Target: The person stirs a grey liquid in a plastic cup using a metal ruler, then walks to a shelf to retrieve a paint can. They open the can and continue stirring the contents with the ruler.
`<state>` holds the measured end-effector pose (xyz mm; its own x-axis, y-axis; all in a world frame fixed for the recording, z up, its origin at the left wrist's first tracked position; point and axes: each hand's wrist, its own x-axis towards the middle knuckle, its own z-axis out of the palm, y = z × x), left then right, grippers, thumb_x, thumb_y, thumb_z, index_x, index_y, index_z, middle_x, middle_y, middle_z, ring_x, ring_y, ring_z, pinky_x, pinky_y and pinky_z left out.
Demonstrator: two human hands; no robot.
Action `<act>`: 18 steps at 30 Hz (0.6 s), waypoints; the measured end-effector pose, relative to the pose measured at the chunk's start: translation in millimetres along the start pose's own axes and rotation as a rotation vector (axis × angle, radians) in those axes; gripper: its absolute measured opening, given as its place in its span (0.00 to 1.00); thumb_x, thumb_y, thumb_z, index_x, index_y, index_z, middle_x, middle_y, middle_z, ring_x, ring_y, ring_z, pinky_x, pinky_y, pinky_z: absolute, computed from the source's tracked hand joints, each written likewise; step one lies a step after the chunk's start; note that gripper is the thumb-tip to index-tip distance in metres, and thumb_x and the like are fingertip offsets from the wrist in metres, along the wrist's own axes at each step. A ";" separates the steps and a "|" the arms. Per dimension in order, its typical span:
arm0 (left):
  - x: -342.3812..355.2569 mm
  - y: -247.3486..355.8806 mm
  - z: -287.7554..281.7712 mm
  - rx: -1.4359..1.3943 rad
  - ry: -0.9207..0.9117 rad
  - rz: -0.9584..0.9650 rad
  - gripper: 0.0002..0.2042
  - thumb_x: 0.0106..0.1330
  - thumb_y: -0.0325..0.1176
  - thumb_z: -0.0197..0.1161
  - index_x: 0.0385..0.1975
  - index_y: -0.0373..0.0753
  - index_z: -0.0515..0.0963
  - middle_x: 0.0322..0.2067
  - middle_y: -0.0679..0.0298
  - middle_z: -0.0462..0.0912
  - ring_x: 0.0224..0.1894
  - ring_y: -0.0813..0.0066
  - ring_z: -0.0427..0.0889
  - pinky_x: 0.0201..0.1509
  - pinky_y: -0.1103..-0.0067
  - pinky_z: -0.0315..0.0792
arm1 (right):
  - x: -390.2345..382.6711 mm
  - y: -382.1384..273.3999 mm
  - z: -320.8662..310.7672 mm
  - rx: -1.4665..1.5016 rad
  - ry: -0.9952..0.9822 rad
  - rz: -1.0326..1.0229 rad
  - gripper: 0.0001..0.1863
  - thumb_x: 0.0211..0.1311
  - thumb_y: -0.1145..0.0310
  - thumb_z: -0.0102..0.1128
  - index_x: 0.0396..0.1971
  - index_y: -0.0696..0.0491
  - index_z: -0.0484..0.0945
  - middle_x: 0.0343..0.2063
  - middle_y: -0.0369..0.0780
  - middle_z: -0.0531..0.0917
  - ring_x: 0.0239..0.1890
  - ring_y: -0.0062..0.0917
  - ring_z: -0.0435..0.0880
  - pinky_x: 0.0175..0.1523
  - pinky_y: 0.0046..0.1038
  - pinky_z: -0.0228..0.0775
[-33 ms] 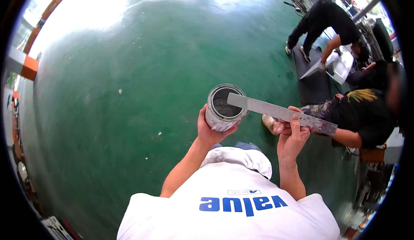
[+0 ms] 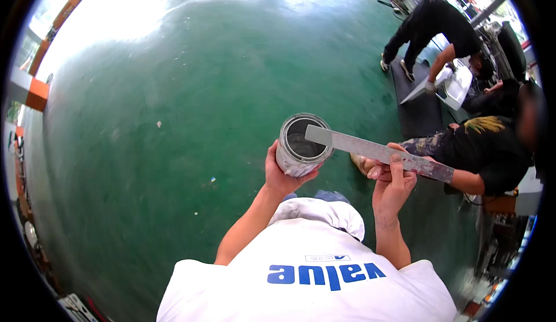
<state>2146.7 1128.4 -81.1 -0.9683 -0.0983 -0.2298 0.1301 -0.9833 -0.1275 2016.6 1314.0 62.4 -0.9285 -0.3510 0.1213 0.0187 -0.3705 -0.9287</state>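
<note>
My left hand (image 2: 285, 171) is wrapped round the lower side of an open metal paint can (image 2: 296, 164), its mouth tilted up toward me. Dark grey paint (image 2: 305, 146) shows inside the can. Between the thumb and fingers of my right hand (image 2: 394, 183) is a long, flat paint stirring stick (image 2: 365, 148). Dried paint stains its held end, while the other end is plain grey and rounded. That rounded end reaches over the can's right rim and overlaps the opening. Whether the stick touches the rim cannot be told.
Green floor (image 2: 145, 177) spreads ahead and left. At right, a person in dark clothes (image 2: 486, 154) sits close to my right hand. Beyond, another person (image 2: 443, 29) bends over a white panel (image 2: 456, 86) beside a dark mat (image 2: 420, 113). An orange-and-white pillar (image 2: 36, 94) stands at left.
The surroundings have shifted slightly in the picture, mostly leftward. My hands, the paint can and the stirring stick keep the same positions.
</note>
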 end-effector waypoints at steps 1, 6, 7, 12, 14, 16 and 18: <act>0.6 3.3 1.9 0.008 0.007 -0.026 0.36 0.71 0.65 0.41 0.71 0.48 0.68 0.65 0.48 0.73 0.62 0.40 0.78 0.53 0.48 0.84 | -3.8 -3.8 5.8 -0.018 0.018 -0.017 0.15 0.75 0.70 0.54 0.51 0.66 0.77 0.28 0.45 0.85 0.20 0.21 0.80 0.28 0.25 0.77; 11.5 12.5 -9.1 0.052 0.060 -0.158 0.34 0.72 0.64 0.41 0.69 0.49 0.69 0.64 0.51 0.75 0.62 0.42 0.79 0.51 0.46 0.83 | -17.1 -15.2 15.1 -0.228 -0.004 -0.192 0.14 0.75 0.71 0.55 0.50 0.66 0.79 0.25 0.44 0.84 0.21 0.21 0.80 0.29 0.23 0.75; 12.8 15.2 -9.4 0.059 0.062 -0.181 0.34 0.72 0.64 0.41 0.69 0.50 0.70 0.64 0.52 0.75 0.62 0.43 0.79 0.51 0.45 0.83 | -19.2 -18.0 17.4 -0.287 -0.022 -0.217 0.13 0.75 0.72 0.55 0.50 0.66 0.79 0.25 0.44 0.84 0.21 0.21 0.80 0.29 0.22 0.74; 19.8 29.0 8.7 0.133 -0.041 -0.310 0.34 0.73 0.64 0.41 0.69 0.48 0.70 0.64 0.54 0.76 0.62 0.44 0.79 0.51 0.44 0.81 | -5.6 -49.5 44.9 -0.684 -0.350 -0.243 0.11 0.72 0.77 0.58 0.49 0.62 0.83 0.27 0.39 0.83 0.25 0.18 0.81 0.30 0.18 0.70; 21.5 34.4 25.1 0.143 -0.109 -0.353 0.34 0.73 0.63 0.40 0.68 0.46 0.71 0.64 0.55 0.76 0.62 0.47 0.79 0.56 0.45 0.80 | 12.3 -53.8 67.3 -0.846 -0.521 -0.361 0.10 0.70 0.79 0.58 0.47 0.59 0.84 0.30 0.41 0.85 0.24 0.21 0.82 0.28 0.23 0.71; 15.8 31.1 55.7 0.172 -0.011 -0.285 0.33 0.74 0.61 0.41 0.66 0.44 0.73 0.64 0.55 0.78 0.63 0.50 0.79 0.62 0.48 0.77 | 24.8 -56.8 85.2 -0.963 -0.671 -0.487 0.11 0.68 0.80 0.59 0.47 0.58 0.84 0.29 0.41 0.85 0.23 0.23 0.82 0.28 0.24 0.72; 15.1 29.6 71.6 0.178 0.033 -0.252 0.32 0.75 0.59 0.41 0.65 0.42 0.74 0.63 0.55 0.79 0.63 0.52 0.79 0.67 0.52 0.74 | 24.6 -67.9 95.2 -1.075 -0.691 -0.402 0.11 0.65 0.79 0.62 0.47 0.58 0.83 0.30 0.43 0.85 0.25 0.28 0.84 0.30 0.28 0.74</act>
<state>2120.6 1086.9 -19.3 -0.9575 0.1545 -0.2437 -0.1559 -0.9877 -0.0137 2027.8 1248.6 161.9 -0.4180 -0.8561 0.3040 -0.8049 0.1939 -0.5608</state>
